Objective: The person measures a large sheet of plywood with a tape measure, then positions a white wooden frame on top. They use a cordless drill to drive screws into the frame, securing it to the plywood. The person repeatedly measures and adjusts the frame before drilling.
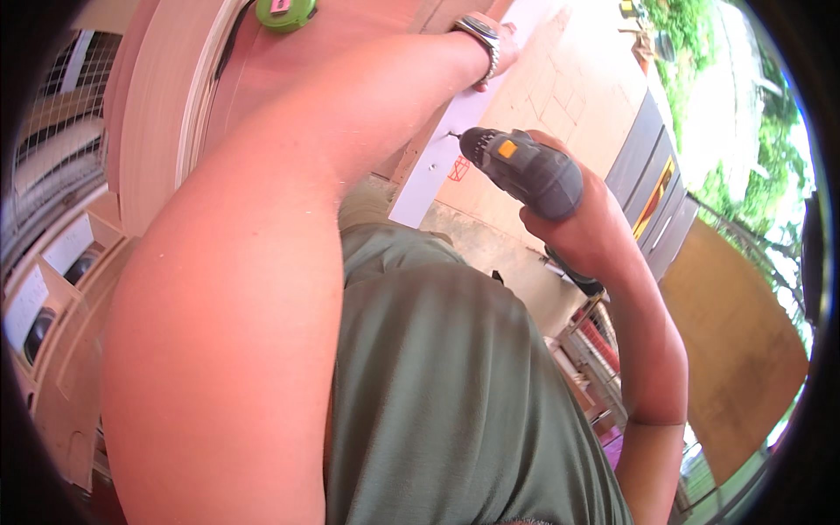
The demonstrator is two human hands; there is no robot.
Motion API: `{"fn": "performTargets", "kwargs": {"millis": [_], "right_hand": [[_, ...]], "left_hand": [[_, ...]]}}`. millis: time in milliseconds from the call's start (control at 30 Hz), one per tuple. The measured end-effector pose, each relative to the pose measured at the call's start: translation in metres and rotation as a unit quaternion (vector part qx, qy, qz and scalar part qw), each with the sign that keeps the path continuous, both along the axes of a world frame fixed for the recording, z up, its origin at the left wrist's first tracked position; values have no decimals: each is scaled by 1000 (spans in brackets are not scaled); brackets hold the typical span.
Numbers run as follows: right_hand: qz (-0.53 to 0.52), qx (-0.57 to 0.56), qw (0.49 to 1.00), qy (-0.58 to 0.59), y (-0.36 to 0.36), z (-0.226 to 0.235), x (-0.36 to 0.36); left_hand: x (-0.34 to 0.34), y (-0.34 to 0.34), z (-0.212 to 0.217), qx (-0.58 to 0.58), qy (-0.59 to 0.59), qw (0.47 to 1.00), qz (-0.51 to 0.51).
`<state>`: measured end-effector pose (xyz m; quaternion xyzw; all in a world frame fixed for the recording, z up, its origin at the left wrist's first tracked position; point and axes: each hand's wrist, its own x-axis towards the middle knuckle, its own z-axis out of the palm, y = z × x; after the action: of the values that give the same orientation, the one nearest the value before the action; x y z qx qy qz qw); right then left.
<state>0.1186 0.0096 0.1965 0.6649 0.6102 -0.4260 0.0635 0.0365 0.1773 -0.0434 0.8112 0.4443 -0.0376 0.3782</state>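
Observation:
My right hand (588,219) is wrapped round the handle of a dark grey cordless drill (534,175) with a yellow-orange button. Its thin bit points left and meets a pale, whitish board (442,166). A small screw or hole shows in that board below the bit. Farther up the same board, my left hand (506,51) rests on it at the end of an outstretched arm. A metal-banded watch (481,35) circles the left wrist. The left fingers are mostly hidden and washed out by glare, so their grip cannot be told.
A light wood panel (547,96) with pencil and red marks adjoins the board. A green tape measure (286,12) lies at the upper left. Curved wooden pieces (157,105) stand at left, near wire mesh. A brown sheet (735,341) leans at right, with dark slatted boards (643,149) behind the drill.

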Motion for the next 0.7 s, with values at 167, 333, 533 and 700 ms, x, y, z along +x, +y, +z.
{"fn": "performTargets", "kwargs": {"millis": [167, 333, 533, 700], "right_hand": [[28, -81, 994, -73, -7, 4, -6], [42, -37, 996, -76, -3, 2, -9], [47, -63, 995, -54, 9, 0, -8], [66, -22, 996, -52, 5, 2, -5]], "left_hand": [[-1, -13, 22, -50, -1, 997, 56], [-14, -19, 42, -75, -1, 996, 51], [-8, -17, 33, -67, -6, 995, 69], [-2, -11, 7, 20, -9, 999, 39]]}}
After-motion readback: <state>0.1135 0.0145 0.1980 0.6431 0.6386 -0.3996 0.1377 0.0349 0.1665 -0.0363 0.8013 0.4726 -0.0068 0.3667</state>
